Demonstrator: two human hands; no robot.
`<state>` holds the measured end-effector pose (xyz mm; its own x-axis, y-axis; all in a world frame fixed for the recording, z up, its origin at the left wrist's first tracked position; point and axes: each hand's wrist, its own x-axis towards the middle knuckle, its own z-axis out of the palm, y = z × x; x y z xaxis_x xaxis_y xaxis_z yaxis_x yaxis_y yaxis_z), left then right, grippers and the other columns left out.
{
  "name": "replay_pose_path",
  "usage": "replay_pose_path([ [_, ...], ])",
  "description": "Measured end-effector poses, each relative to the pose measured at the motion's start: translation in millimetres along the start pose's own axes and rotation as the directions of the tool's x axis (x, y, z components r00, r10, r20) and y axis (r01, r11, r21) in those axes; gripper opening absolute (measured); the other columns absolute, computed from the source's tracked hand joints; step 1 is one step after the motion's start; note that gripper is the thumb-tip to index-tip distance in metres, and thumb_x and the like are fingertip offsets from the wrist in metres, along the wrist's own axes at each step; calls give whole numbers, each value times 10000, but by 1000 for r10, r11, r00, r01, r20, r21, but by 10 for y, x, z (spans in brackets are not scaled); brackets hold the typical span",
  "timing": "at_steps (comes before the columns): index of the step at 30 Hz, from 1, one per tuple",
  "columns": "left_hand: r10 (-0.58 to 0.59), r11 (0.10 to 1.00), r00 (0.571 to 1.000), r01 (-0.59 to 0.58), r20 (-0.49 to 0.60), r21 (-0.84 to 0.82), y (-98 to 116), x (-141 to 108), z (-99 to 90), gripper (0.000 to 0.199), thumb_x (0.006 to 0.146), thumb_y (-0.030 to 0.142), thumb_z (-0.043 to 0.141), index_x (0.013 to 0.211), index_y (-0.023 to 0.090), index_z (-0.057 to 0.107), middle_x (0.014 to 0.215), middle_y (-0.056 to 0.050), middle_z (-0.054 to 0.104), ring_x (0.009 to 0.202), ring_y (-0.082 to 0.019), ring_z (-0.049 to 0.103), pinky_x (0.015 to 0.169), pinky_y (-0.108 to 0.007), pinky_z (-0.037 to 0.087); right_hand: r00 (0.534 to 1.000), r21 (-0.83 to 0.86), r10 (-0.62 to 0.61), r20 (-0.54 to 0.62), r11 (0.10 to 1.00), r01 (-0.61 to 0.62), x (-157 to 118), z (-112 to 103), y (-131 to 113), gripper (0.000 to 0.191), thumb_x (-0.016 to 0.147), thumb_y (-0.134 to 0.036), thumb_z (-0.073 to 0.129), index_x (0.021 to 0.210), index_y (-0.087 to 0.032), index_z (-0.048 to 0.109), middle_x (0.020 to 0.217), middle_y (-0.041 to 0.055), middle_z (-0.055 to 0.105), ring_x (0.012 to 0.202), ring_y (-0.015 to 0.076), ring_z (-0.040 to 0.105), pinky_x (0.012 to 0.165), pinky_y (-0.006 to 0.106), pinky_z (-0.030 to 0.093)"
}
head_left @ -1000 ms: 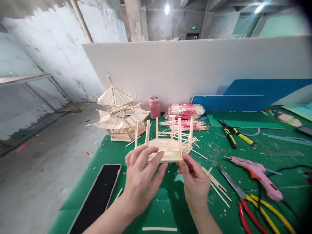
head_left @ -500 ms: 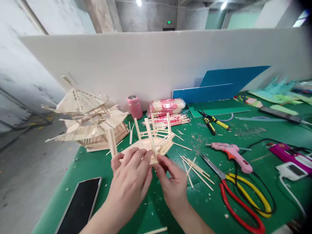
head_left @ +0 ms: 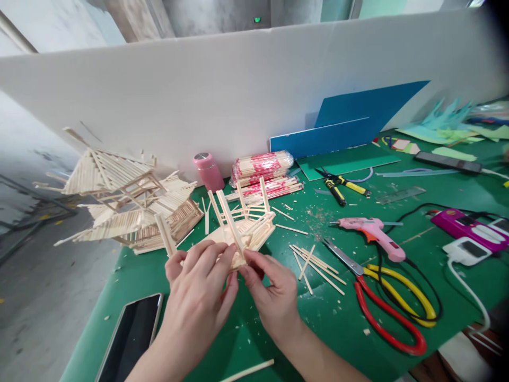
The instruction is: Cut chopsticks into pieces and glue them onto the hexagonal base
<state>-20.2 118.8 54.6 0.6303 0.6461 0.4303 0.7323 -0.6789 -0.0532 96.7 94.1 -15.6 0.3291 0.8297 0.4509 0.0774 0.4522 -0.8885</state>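
Observation:
A small framework of pale wooden sticks (head_left: 260,237), with a flat base and several upright posts, is between my hands at the middle of the table. My left hand (head_left: 202,284) is closed over its near left side, fingers bent on the base. My right hand (head_left: 272,289) pinches the near corner at the foot of a post (head_left: 230,223). My fingers hide part of that corner. To the left stands a larger tiered stick pavilion (head_left: 123,196) with sloping roofs.
Loose sticks (head_left: 318,265), red-and-yellow scissors (head_left: 382,297), a pink glue gun (head_left: 369,231) and pliers (head_left: 338,185) lie to the right. A phone (head_left: 131,339) is at front left. Behind are a pink flask (head_left: 209,172), bagged sticks (head_left: 262,165) and blue board (head_left: 369,114).
My view has tilted down and shifted, so everything on the table sits a little higher and further left. Both hands keep their hold on the stick framework.

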Motion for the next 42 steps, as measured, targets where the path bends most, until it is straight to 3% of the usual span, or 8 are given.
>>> replay_pose_path([
  [20,5,1000,1000,-5,-3,-6,-11,-11,1,238,798,152,491,1025,118,555,941,-136,608,950,-309,491,726,-463,363,1000,8,7,-7,1000,-7,-11,-1,-16,235,794,-154,573,1017,-164,645,796,39,659,687,124,591,625,228,481],
  [26,-16,1000,1000,16,4,20,-1,0,15,268,798,165,488,1055,116,546,961,-136,610,971,-319,482,751,-471,379,998,27,62,-16,998,-62,-28,10,26,232,788,-181,581,1010,-200,648,802,23,664,679,122,592,614,229,487],
  [31,-109,993,990,113,-85,45,8,-68,-79,409,773,182,531,1171,135,453,1108,-143,554,1067,-312,434,843,-449,373,983,91,166,-74,983,-159,-30,12,105,221,786,-227,583,993,-195,651,835,41,679,649,135,614,579,250,514],
  [33,-202,978,964,207,-173,10,-15,-149,-98,438,758,164,544,1183,173,436,1130,-131,531,1044,-294,455,845,-446,375,971,101,216,-100,973,-206,-22,-14,117,227,776,-255,593,982,-184,657,791,40,683,605,133,608,542,249,518],
  [36,-382,924,876,362,-296,-121,-81,-292,-57,440,749,162,554,1174,185,439,1114,-126,510,1014,-272,479,842,-446,396,957,70,262,-121,964,-255,-3,-76,107,244,760,-283,609,976,-179,659,757,35,685,594,134,609,521,240,521],
  [38,-494,865,829,439,-260,-243,-125,-366,-6,409,757,192,554,1154,183,459,1104,-118,503,1025,-262,485,843,-435,410,948,31,288,-137,957,-287,6,-117,95,259,744,-302,625,964,-170,662,726,32,682,559,131,603,499,234,518],
  [42,-636,670,770,520,-48,-529,-171,-398,67,288,770,241,545,1050,173,534,1055,-93,519,958,-215,528,791,-361,444,936,-37,311,-164,946,-321,10,-162,86,301,723,-337,640,960,-153,663,697,30,675,525,124,585,486,225,506],
])
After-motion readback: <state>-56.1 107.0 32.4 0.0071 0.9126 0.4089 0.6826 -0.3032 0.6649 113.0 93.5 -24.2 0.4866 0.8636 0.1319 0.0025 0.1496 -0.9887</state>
